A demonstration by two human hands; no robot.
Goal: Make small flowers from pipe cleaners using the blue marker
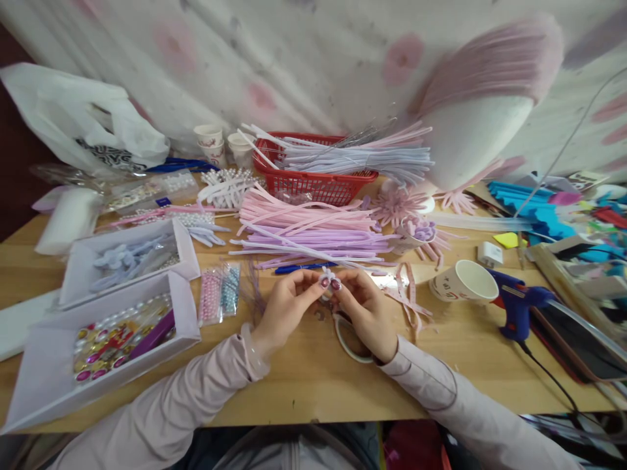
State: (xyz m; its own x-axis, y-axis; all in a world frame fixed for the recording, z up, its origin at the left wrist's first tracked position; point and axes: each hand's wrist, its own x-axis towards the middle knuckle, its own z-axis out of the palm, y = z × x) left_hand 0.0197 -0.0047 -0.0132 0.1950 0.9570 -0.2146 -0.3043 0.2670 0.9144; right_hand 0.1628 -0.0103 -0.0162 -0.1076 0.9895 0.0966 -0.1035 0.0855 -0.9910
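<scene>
My left hand (280, 314) and right hand (373, 321) meet over the counter (304, 388), fingers (309, 295) pinching a small pale flower-like piece (328, 275) from left and right, presumably to steady something so tiny. Purple stems (313, 244) lie on its far side, likely for easy reach.

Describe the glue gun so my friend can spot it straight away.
On the wooden table, find the rightmost white paper cup. The glue gun is just right of it, beside a dark flat device. Unlike both, it is blue, pistol-shaped and trails a black cord.
</scene>
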